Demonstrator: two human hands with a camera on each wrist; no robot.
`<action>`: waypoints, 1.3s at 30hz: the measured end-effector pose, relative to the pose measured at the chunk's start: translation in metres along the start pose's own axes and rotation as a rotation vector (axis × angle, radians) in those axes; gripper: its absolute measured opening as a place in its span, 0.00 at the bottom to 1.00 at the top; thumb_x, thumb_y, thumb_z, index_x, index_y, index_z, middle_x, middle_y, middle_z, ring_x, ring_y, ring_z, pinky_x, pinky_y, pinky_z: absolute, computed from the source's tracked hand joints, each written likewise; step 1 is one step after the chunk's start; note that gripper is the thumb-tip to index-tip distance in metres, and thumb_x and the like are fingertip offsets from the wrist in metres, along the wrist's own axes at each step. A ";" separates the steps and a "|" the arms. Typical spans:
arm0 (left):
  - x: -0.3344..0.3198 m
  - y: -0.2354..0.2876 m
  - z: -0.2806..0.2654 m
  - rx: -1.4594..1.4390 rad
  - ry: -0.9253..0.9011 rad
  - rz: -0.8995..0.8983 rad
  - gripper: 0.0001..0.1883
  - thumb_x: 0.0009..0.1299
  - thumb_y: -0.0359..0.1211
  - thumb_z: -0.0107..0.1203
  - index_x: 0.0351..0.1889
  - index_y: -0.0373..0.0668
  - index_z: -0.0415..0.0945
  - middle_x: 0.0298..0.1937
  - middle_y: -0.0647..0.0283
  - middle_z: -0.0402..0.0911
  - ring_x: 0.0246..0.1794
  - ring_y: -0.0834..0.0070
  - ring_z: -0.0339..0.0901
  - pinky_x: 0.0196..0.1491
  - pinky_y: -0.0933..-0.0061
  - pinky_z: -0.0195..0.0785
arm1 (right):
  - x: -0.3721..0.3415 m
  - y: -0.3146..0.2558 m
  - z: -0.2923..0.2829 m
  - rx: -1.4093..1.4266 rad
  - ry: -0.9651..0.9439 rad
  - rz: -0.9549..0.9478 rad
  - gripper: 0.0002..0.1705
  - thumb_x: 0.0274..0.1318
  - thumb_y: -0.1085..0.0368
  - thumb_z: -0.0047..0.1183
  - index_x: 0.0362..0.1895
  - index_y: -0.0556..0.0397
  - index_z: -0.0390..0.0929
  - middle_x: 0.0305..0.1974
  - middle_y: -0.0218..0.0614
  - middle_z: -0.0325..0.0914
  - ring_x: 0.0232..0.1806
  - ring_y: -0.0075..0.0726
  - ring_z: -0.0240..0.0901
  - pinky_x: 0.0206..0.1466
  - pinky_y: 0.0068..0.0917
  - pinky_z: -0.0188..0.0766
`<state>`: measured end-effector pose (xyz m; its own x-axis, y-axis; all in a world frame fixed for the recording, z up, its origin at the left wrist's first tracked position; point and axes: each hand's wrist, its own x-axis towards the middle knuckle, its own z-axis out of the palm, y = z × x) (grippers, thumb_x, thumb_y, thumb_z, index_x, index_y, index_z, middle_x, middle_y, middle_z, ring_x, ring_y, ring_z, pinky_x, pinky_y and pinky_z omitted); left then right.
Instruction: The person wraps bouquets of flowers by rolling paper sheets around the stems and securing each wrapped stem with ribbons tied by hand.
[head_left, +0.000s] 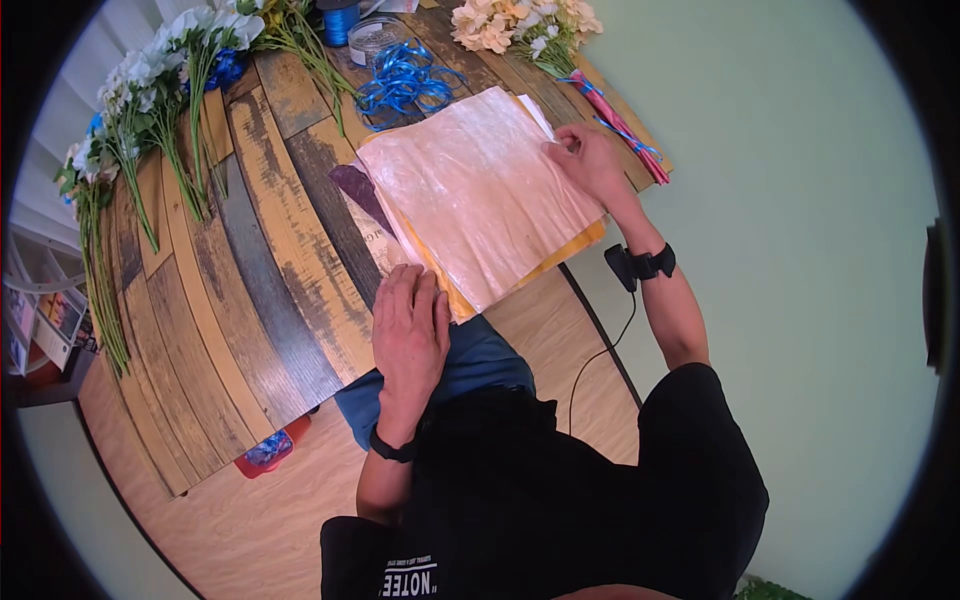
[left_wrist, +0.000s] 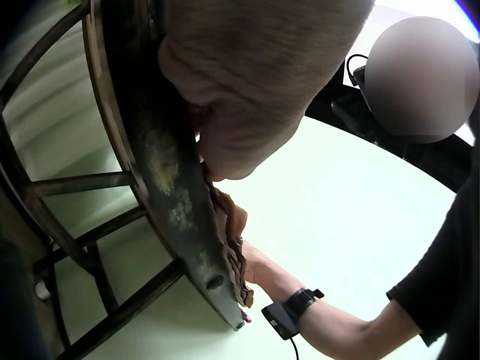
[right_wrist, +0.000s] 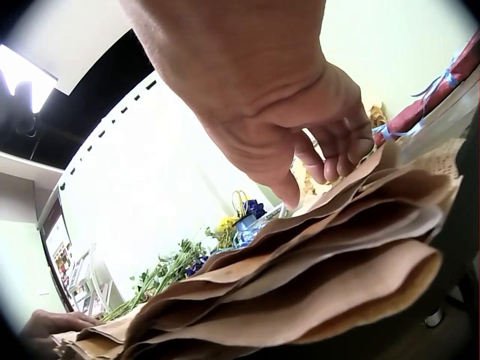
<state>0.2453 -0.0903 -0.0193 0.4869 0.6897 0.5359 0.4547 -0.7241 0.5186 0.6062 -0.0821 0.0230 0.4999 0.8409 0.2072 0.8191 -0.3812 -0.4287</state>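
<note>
A weathered plank desk [head_left: 290,250] stands beside a pale green wall, a person in a black T-shirt at its edge. On the desk, in front of the person, lies a stack of wrapping paper [head_left: 470,190]. It looks light and limp, likely to crease and tear, its glossy sheets apt to slide; opposite edges, taken with a broad, gentle hold, seem the safest grip. The top sheet is pale pink, wrinkled and shiny; orange-yellow and dark purple layers show beneath, their edges wavy. White-flowered stems [head_left: 150,75] fan along the desk's far left side. A tangle of blue ribbon [head_left: 408,85] sits just beyond the paper. The left hand [head_left: 408,325] rests relaxed at the stack's near left corner; the right hand [head_left: 588,165] bends its fingers at the right edge, whether pinching a sheet one cannot tell.
</note>
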 end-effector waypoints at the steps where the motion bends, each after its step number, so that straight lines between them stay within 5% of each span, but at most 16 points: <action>1: 0.000 0.001 0.000 -0.007 -0.015 -0.008 0.15 0.68 0.28 0.60 0.53 0.35 0.78 0.56 0.51 0.77 0.61 0.52 0.74 0.65 0.53 0.66 | 0.005 -0.004 0.001 -0.027 -0.004 -0.023 0.25 0.53 0.49 0.67 0.45 0.56 0.84 0.39 0.41 0.83 0.40 0.44 0.81 0.45 0.39 0.75; 6: 0.002 0.003 0.001 -0.007 -0.025 -0.027 0.15 0.69 0.29 0.60 0.53 0.34 0.77 0.56 0.51 0.76 0.62 0.52 0.72 0.67 0.50 0.64 | 0.026 -0.009 0.009 -0.103 -0.066 -0.107 0.27 0.54 0.46 0.65 0.46 0.56 0.84 0.41 0.44 0.84 0.43 0.48 0.81 0.47 0.42 0.76; 12: -0.003 -0.004 0.000 -0.012 -0.018 -0.020 0.15 0.70 0.30 0.59 0.53 0.34 0.77 0.56 0.52 0.75 0.62 0.53 0.72 0.67 0.52 0.64 | 0.034 -0.011 0.016 -0.109 -0.167 0.038 0.28 0.52 0.45 0.67 0.45 0.57 0.84 0.37 0.43 0.83 0.40 0.46 0.81 0.44 0.40 0.75; 27: 0.002 0.003 -0.002 -0.011 0.010 -0.015 0.16 0.68 0.28 0.60 0.53 0.34 0.78 0.56 0.52 0.76 0.60 0.52 0.73 0.64 0.55 0.66 | 0.039 -0.007 0.007 0.199 -0.177 0.031 0.20 0.47 0.56 0.74 0.32 0.58 0.80 0.27 0.29 0.75 0.30 0.25 0.69 0.35 0.29 0.69; 39: 0.003 0.000 -0.002 -0.032 0.010 -0.007 0.15 0.68 0.29 0.60 0.52 0.34 0.77 0.55 0.52 0.76 0.60 0.52 0.73 0.64 0.55 0.67 | 0.029 -0.033 -0.023 0.410 -0.255 0.050 0.17 0.62 0.56 0.64 0.27 0.55 0.80 0.21 0.16 0.64 0.24 0.14 0.52 0.26 0.24 0.49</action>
<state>0.2450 -0.0887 -0.0164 0.4760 0.6950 0.5389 0.4341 -0.7186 0.5433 0.6002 -0.0543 0.0637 0.4088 0.9124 -0.0224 0.5921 -0.2838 -0.7542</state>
